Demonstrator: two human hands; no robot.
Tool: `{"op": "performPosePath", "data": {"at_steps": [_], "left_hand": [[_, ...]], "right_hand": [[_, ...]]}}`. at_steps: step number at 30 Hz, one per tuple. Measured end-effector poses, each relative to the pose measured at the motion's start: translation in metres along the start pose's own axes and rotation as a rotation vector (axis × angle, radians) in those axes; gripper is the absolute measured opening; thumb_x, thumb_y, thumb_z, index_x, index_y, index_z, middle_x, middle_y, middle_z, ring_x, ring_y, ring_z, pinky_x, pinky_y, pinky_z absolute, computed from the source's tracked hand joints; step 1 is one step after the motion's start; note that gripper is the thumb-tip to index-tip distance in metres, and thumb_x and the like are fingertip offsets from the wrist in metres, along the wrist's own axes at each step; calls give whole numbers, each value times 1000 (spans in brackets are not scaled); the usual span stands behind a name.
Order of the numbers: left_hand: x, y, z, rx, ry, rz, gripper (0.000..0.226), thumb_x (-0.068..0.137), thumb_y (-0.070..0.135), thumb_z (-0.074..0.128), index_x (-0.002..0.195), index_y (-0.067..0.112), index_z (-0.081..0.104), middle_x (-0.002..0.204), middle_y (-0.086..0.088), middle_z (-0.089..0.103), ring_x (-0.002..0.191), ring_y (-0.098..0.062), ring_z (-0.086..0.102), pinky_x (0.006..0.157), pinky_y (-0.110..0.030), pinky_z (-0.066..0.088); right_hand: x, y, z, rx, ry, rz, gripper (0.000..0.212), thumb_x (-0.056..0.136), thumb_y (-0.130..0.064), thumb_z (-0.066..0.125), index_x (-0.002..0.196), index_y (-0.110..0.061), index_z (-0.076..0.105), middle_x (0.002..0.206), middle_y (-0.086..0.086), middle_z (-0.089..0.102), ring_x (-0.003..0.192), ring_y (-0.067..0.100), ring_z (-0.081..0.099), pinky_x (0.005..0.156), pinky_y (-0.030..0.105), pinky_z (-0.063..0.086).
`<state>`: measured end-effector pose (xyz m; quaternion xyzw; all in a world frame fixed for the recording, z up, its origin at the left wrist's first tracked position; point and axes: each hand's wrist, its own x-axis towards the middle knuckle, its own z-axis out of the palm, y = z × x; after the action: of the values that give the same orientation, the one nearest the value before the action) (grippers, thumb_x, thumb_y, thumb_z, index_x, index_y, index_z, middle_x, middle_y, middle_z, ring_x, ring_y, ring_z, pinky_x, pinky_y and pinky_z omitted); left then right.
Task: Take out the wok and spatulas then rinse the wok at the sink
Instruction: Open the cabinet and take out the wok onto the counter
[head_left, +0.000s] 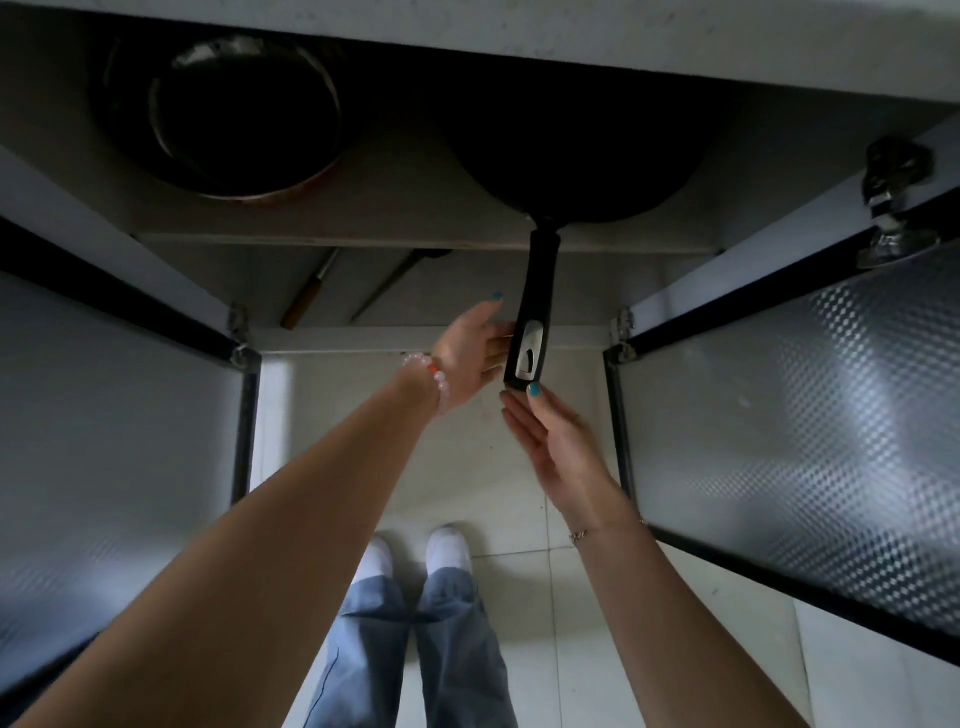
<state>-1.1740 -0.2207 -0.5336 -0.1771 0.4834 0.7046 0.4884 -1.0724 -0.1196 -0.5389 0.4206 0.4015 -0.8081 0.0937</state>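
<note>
The far half of the wok is lost in darkness under the countertop. The heads of both spatulas hide behind the shelf edge. Fingertips of the left hand are behind the wok handle.

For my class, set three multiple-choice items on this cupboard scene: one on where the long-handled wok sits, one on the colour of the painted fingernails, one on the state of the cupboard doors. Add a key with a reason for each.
1. Where is the long-handled wok?
A. on the floor tiles
B. on the cupboard's upper shelf, right side
C. on the lower shelf

2. What colour are the fingernails?
A. red
B. teal
C. black

3. How do the cupboard doors stand?
A. both shut
B. only one open
C. both open

Key:
1 B: its bowl rests on the upper shelf, with the handle jutting out over the edge.
2 B: teal polish shows on the left hand and the right hand.
3 C: a door stands swung out at each side.
</note>
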Motion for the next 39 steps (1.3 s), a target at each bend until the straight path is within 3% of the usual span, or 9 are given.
{"op": "performPosePath", "data": {"at_steps": [6,10,14,19,23,25,28,31,39], "left_hand": [[14,5,18,80,71,11,11,88,15,60,87,5,56,79,-7,62,63,-15,63,62,-25,56],[23,-5,23,204,271,74,22,79,15,72,70,8,53,56,-4,55,35,-8,51,38,-18,47],[22,-15,21,178,397,86,22,80,8,66,66,8,49,50,-3,52,26,-6,44,33,-15,40],[-7,-50,7,225,354,124,17,80,7,64,70,13,51,44,4,52,31,-5,46,34,-19,40],[-28,-79,-3,197,324,122,21,75,4,62,66,17,48,40,8,49,32,-7,43,35,-19,38],[-36,-89,-7,198,314,114,19,74,3,62,67,15,49,38,8,49,32,-8,43,35,-20,38],[-46,-99,-11,214,295,105,17,73,3,61,67,13,50,36,8,50,32,-8,44,35,-19,39],[-52,-105,-16,245,291,106,16,72,4,61,65,13,49,36,7,51,32,-9,45,36,-20,40],[-69,-111,-14,271,265,164,17,73,1,59,64,10,47,34,3,52,28,-12,45,33,-19,38]], "right_hand": [[6,-13,-27,3,91,56,23,96,-23,49,101,-7,65,94,7,75,95,20,68,75,27,53],[20,-40,-31,115,83,24,27,96,-26,45,107,-9,62,107,7,69,105,21,63,83,32,50],[32,-55,-20,106,-17,60,39,98,-38,37,112,-10,60,114,6,67,112,19,60,88,33,48],[37,-51,8,109,-165,169,58,92,-52,41,126,-6,53,117,11,67,112,22,61,94,33,47],[34,-36,29,186,-251,224,55,91,-42,47,124,1,53,121,17,64,113,26,61,102,35,43],[31,-26,39,210,-260,227,35,93,-28,49,112,0,57,107,15,67,98,24,66,95,33,50],[29,-11,52,167,-201,256,17,93,-18,51,86,-6,60,71,4,62,61,13,62,62,24,56],[28,-1,64,129,-110,306,26,90,-18,53,65,-15,46,44,-6,42,34,4,37,36,15,35],[18,11,70,20,-7,243,37,87,-11,51,57,-20,32,37,-10,28,28,3,23,30,14,22]]}}
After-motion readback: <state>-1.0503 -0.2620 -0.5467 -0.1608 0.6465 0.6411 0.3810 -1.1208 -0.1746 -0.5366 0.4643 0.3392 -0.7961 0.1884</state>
